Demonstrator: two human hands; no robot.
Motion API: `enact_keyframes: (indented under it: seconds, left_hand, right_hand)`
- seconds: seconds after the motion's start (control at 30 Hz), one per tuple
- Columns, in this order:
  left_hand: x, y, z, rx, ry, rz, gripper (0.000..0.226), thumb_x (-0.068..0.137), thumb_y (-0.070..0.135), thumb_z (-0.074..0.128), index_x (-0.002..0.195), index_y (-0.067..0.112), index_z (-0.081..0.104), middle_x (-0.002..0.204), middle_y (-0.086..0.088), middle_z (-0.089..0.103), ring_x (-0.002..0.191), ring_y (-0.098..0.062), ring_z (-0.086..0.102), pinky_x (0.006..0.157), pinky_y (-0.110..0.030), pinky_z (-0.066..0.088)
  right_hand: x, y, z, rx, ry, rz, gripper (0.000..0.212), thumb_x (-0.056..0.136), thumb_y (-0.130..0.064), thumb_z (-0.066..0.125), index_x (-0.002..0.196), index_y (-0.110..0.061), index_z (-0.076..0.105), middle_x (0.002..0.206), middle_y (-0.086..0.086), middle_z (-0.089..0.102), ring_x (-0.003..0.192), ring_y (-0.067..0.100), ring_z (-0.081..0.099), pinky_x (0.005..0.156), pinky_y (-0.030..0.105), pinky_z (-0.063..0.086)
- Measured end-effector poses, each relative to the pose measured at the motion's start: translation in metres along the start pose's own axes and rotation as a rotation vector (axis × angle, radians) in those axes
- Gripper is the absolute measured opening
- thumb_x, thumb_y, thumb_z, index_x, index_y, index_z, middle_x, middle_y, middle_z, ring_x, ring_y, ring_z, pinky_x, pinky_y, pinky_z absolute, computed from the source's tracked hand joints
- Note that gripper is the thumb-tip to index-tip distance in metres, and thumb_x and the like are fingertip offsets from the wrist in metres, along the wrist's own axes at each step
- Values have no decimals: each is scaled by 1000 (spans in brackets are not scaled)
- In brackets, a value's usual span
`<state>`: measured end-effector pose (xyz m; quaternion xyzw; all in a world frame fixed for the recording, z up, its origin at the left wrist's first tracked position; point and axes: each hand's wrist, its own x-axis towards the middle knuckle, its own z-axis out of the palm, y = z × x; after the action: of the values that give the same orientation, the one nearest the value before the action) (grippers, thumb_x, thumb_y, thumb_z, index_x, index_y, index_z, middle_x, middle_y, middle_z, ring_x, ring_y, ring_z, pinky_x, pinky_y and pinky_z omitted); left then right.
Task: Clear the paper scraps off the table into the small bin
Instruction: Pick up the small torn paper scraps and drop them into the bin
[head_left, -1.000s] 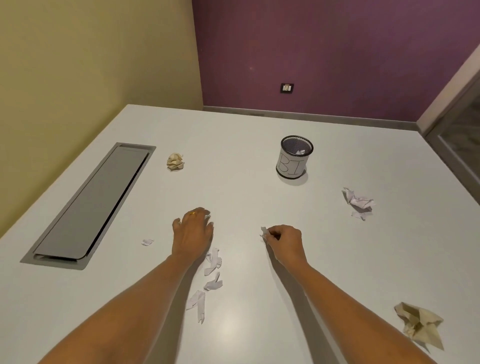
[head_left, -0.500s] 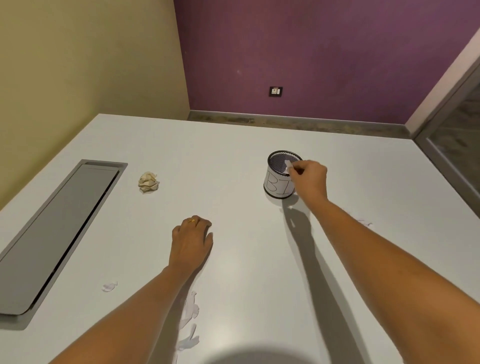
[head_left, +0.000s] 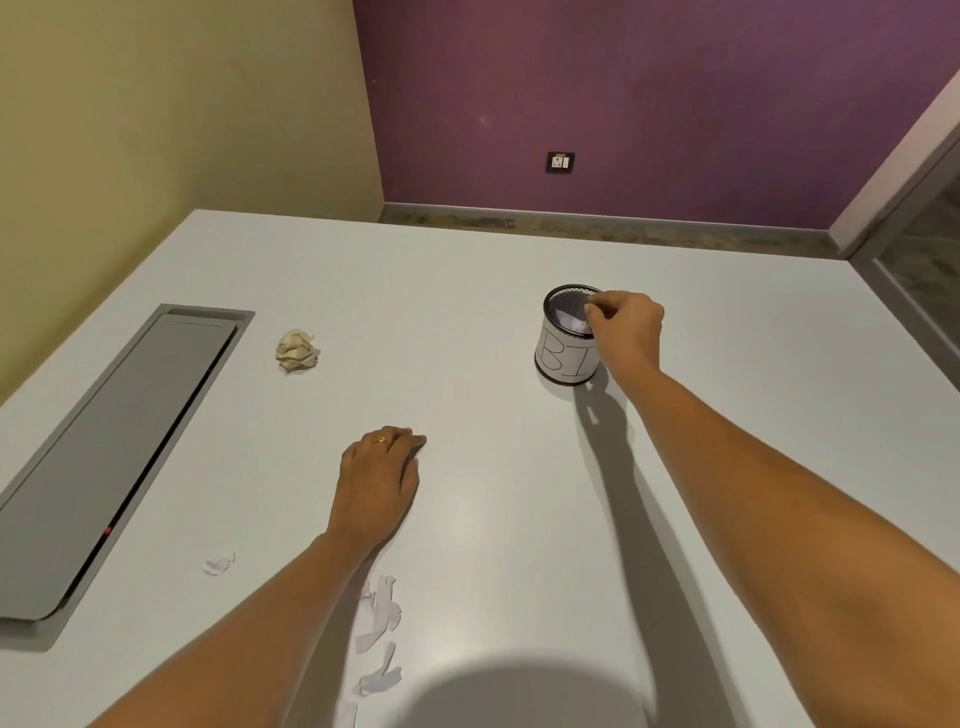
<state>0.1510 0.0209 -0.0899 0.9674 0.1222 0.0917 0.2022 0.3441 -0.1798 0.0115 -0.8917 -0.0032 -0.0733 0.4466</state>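
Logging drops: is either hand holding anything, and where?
Left hand holds nothing. Right hand hovers bunched over the bin; whether it pinches the white scrap cannot be told.

small mesh bin (head_left: 565, 358) stands upright with paper (head_left: 571, 322) inside; cream crumpled ball (head_left: 297, 351) and torn white scraps (head_left: 382, 613) lie apart.

We logged one view only, worn on the head. It faced forward and down across the white table (head_left: 493, 322), wide-angled, near enough that it filled the lower frame. The small bin (head_left: 563, 358) sat mid-right; the purple wall (head_left: 675, 104) closed the far side.
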Motion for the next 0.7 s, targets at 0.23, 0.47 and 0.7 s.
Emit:
enact_keyframes:
  seconds: [0.23,0.47,0.7]
  left_hand:
    - [-6,-13,-17,-97,-109,8,31,92,8,45,117,11,62,132,-4,57,123,-22,50,104,-33,35]
    - [-32,-31,-32,-19,-57,-25,35,88,16,42,115,9,64,128,-11,60,121,-25,53,104,-40,39]
    - [-51,-50,-37,47,-22,-136,46,87,24,33,122,9,58,134,-13,54,127,-30,46,106,-46,34]
  right_hand:
    - [-57,0,13,213,-9,1,17,85,-3,57,94,-2,71,87,18,71,68,3,63,72,11,48]
    - [-161,16,54,255,-383,46,12,82,0,61,88,-2,72,78,11,67,70,17,57,69,19,47]
    - [-232,20,67,52,-791,-140,25,76,-24,73,98,-12,70,95,5,68,76,10,57,76,21,46]
